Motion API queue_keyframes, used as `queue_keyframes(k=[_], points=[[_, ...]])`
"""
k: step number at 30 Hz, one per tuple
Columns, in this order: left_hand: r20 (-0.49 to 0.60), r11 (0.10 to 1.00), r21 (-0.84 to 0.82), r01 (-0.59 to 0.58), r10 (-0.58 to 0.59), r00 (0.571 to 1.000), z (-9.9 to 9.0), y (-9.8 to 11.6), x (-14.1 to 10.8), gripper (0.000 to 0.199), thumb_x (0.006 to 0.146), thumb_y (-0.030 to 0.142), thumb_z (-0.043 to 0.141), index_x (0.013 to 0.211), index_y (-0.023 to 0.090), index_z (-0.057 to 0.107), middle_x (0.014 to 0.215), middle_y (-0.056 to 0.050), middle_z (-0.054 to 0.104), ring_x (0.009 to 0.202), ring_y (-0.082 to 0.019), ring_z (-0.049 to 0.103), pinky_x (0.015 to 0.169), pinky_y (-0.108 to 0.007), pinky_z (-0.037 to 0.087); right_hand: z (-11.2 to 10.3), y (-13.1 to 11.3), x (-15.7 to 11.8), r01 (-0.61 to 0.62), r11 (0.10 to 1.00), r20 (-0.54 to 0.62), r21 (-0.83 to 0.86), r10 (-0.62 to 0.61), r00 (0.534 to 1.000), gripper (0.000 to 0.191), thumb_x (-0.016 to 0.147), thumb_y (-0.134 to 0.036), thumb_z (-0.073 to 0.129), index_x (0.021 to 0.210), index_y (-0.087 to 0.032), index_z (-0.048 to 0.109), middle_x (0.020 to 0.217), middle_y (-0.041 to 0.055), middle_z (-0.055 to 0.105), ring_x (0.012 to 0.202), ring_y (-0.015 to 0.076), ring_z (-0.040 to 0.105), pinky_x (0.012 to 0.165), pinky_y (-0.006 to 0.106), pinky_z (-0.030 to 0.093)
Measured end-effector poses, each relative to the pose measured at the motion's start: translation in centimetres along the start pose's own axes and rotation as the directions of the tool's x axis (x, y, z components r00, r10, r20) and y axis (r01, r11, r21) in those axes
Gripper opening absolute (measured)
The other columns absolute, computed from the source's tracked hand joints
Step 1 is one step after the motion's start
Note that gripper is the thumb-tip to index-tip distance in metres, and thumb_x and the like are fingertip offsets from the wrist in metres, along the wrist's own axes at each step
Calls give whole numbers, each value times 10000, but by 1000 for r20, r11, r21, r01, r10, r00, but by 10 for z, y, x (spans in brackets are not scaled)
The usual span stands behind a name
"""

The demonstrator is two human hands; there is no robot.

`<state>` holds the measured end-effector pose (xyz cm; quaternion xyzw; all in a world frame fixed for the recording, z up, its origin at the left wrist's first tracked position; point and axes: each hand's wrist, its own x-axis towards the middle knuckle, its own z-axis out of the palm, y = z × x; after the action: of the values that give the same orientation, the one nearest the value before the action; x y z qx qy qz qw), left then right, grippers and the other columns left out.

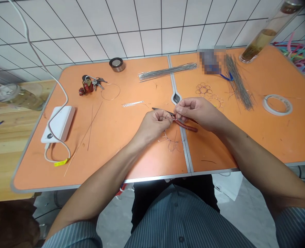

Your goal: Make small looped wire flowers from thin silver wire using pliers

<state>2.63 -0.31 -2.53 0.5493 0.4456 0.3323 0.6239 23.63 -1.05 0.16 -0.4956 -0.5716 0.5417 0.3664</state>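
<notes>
Over the middle of the orange table, my left hand (154, 124) and my right hand (199, 113) meet with their fingertips pinched on a thin wire. The wire's exact shape between the fingers is too fine to make out. Right under the hands lie red-handled pliers (190, 127), partly hidden by my fingers. A piece of wire bent into several loops (171, 140) is just below my left fingertips; I cannot tell whether it hangs from them or rests on the table. Two wire flower shapes (203, 88) lie beyond my right hand.
Wire bundles (168, 71) (240, 84) lie toward the back. White tape (277, 105) is at right, dark tape (117, 64) and keys (90, 84) at back left. A white power bank (58, 124) with a cable sits left. A tall glass jar (261, 43) stands back right.
</notes>
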Motion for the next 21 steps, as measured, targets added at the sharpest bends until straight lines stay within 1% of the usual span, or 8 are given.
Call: queue_keyframes(k=[4, 7, 11, 14, 17, 19, 21], points=[[6, 1000, 6, 5, -5, 1000, -1, -1, 0, 75, 734, 213, 750, 763, 190, 685, 664, 24, 574, 555, -89, 422, 542, -267, 292, -3, 5, 2, -39, 998, 59, 41, 36, 998, 306, 877, -447, 906, 819, -180, 768, 774, 33, 725, 663, 124, 580, 605, 257, 483], [9, 1000, 9, -3, 3, 1000, -1, -2, 1, 83, 726, 216, 750, 756, 187, 678, 671, 21, 578, 563, -89, 425, 550, -269, 293, -3, 6, 2, -58, 996, 91, 69, 52, 994, 343, 878, -482, 909, 804, -178, 768, 753, 23, 687, 657, 118, 562, 565, 247, 459], [19, 1000, 22, -8, 7, 1000, -2, -1, 1, 85, 738, 217, 748, 745, 191, 668, 671, 20, 566, 572, -93, 425, 562, -271, 292, -4, 9, 1, -97, 993, 155, 66, 86, 984, 365, 921, -528, 861, 795, -202, 757, 691, -3, 597, 577, 118, 498, 437, 256, 368], [31, 999, 52, -12, 11, 999, -2, 0, 0, 85, 748, 214, 740, 736, 196, 658, 677, 15, 568, 578, -97, 422, 568, -274, 286, -4, 9, 0, -123, 991, 181, 49, 112, 977, 334, 940, -507, 835, 796, -215, 757, 669, -16, 563, 519, 111, 437, 393, 270, 317], [44, 997, 78, -16, 13, 999, -3, -1, 0, 74, 747, 204, 722, 729, 198, 650, 711, 5, 596, 580, -96, 412, 564, -273, 267, -4, 8, 0, -142, 989, 192, 33, 133, 972, 280, 949, -443, 814, 793, -218, 758, 655, -27, 539, 491, 98, 397, 399, 276, 296], [50, 996, 86, -22, 17, 999, -3, -2, 0, 62, 744, 197, 713, 729, 200, 653, 722, 4, 602, 580, -95, 402, 560, -272, 256, -3, 7, 0, -152, 988, 209, 40, 140, 968, 289, 947, -414, 802, 744, -223, 724, 629, -36, 513, 472, 92, 370, 403, 278, 274], [56, 995, 92, -31, 26, 998, -4, -3, 0, 50, 742, 191, 710, 732, 200, 662, 713, 9, 591, 582, -95, 395, 559, -271, 255, -2, 6, 0, -166, 984, 226, 62, 148, 963, 338, 923, -390, 813, 671, -227, 656, 612, -37, 508, 461, 86, 345, 402, 279, 246]])
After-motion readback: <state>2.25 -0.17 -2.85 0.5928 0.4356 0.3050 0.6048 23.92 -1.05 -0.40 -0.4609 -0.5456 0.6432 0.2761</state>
